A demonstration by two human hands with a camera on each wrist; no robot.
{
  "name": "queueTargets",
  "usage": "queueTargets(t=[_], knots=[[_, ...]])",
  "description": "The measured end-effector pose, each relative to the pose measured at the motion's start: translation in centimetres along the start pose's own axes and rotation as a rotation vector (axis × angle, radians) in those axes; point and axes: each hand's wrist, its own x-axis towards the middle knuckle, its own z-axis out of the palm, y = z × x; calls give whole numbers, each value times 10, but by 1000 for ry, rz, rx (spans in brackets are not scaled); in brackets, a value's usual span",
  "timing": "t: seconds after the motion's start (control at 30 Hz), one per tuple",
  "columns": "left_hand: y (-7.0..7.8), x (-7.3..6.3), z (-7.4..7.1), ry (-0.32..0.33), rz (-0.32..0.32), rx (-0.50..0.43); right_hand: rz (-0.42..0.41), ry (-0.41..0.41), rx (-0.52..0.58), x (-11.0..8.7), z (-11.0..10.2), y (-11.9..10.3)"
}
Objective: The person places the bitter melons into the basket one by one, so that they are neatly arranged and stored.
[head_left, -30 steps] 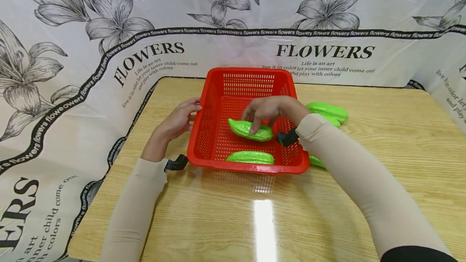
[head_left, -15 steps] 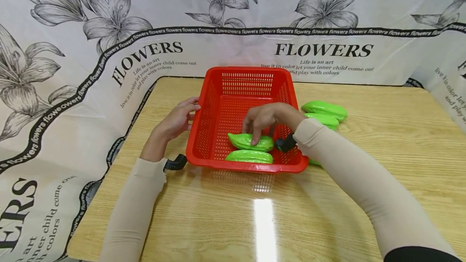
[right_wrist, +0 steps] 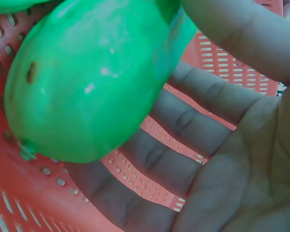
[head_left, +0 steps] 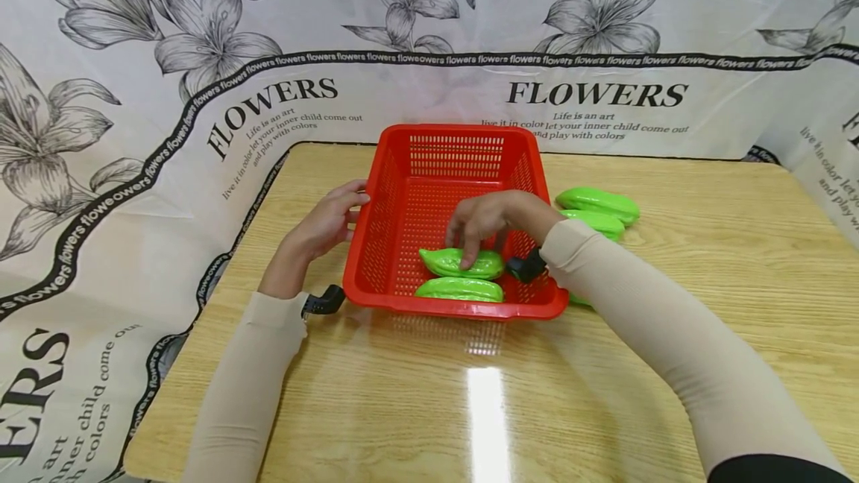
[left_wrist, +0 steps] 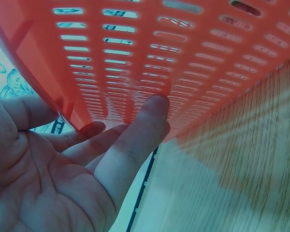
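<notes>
A red plastic basket (head_left: 456, 308) with slotted walls stands on the table. My right hand (head_left: 485, 216) reaches into it and holds a glossy green gourd (head_left: 443, 262), ridged and pointed at one end. The thumb lies on the gourd's near side and the other fingers on its far side. In the right wrist view, the rounded end of this gourd (right_wrist: 82, 92) shows large before the fingers. Beside it, along the near wall, lies a second green gourd (head_left: 459, 289). My left hand (head_left: 327, 223) touches the basket's left wall from outside, its thumb (left_wrist: 145, 113) against the slots.
Right of the basket, two green gourds lie side by side, the far one (head_left: 600, 203) against the nearer one (head_left: 597, 224). Another green piece (head_left: 580, 300) peeks out beneath the right arm. A flower-printed cloth (head_left: 429, 95) hangs behind the wooden table (head_left: 376, 408).
My right hand has lowered the held gourd towards the near wall, next to the other gourd. Over the last half second it has hardly moved. The left hand stays on the basket.
</notes>
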Motion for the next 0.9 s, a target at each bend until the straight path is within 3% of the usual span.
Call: queueTargets(t=[0.23,0.5,0.9], knots=[[0,1,0,1,-3,-1,-14,21,20,-2,-3,1],[0,0,0,5,-7,2,-83,63,53,-16,-15,0],[0,0,0,1,-1,0,-129,229,31,-63,-45,7]])
